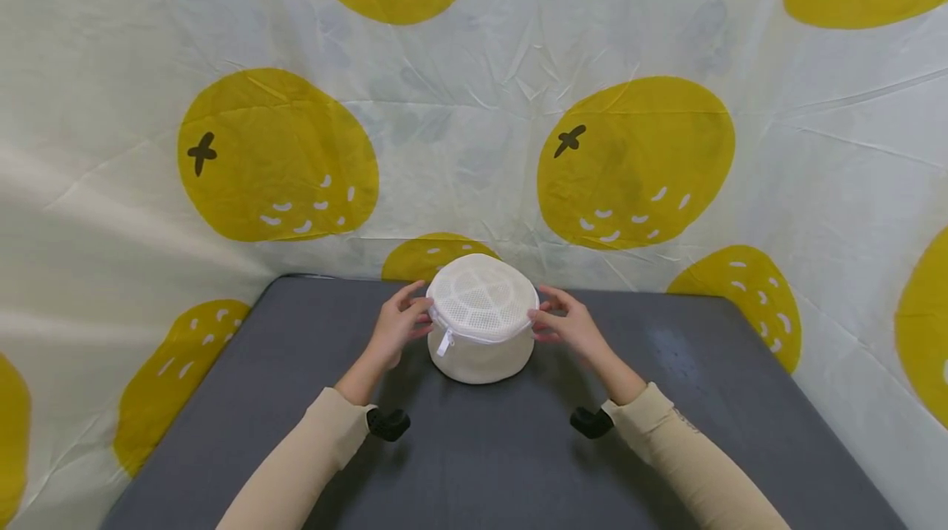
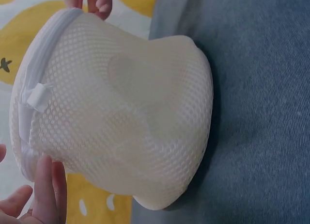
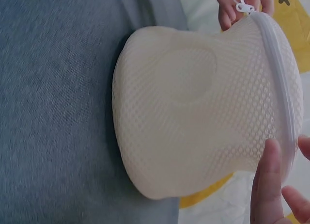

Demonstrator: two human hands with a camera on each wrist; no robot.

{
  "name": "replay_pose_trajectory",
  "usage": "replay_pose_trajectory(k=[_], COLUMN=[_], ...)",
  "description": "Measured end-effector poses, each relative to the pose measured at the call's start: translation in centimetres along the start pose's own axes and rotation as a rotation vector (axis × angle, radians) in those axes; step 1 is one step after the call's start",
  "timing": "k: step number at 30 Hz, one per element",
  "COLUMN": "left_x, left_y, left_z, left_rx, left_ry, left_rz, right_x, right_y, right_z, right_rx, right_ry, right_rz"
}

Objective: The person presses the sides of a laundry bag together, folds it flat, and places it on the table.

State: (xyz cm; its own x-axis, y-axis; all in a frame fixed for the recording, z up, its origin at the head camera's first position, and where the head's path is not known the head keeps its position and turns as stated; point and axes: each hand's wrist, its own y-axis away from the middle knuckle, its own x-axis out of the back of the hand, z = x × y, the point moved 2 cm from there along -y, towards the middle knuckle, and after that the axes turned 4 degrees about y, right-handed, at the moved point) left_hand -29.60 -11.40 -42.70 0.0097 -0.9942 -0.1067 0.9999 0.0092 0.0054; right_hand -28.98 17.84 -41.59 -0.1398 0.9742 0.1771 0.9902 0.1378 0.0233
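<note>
A white mesh laundry bag (image 1: 481, 357), round with a zipped lid, stands upright on the dark table with its sides slightly dented in. Its white zipper pull (image 1: 445, 342) hangs at the front left of the rim. At the bag's left side is my left hand (image 1: 401, 324), fingers spread at the rim; one finger (image 2: 44, 187) lies against the mesh just below the zipper. My right hand (image 1: 569, 323) mirrors it on the right side, with an extended finger (image 3: 267, 180) along the mesh near the zipper band (image 3: 278, 64).
A dark grey cloth-covered table (image 1: 474, 464) spreads under the bag. Behind and on both sides hangs a pale curtain (image 1: 474, 151) printed with large yellow fruit. Black wrist cameras (image 1: 388, 425) sit below both sleeve cuffs.
</note>
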Motion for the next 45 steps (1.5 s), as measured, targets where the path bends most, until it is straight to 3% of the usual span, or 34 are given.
replay_pose_trajectory(k=[8, 29, 45], left_x=[-0.2, -0.2, 0.1], left_y=[0.0, -0.1, -0.2], left_z=[-0.2, -0.7, -2.0], left_rx=[0.036, 0.053, 0.049], left_ry=[0.013, 0.04, 0.037], left_rz=[0.008, 0.029, 0.042], right_x=[-0.8, -1.2, -1.7], right_y=[-0.1, -0.4, -0.3], right_z=[0.1, 0.5, 1.2], right_rx=[-0.044, -0.082, -0.101], right_ry=[-0.21, -0.227, -0.217], right_rz=[-0.049, -0.062, -0.065])
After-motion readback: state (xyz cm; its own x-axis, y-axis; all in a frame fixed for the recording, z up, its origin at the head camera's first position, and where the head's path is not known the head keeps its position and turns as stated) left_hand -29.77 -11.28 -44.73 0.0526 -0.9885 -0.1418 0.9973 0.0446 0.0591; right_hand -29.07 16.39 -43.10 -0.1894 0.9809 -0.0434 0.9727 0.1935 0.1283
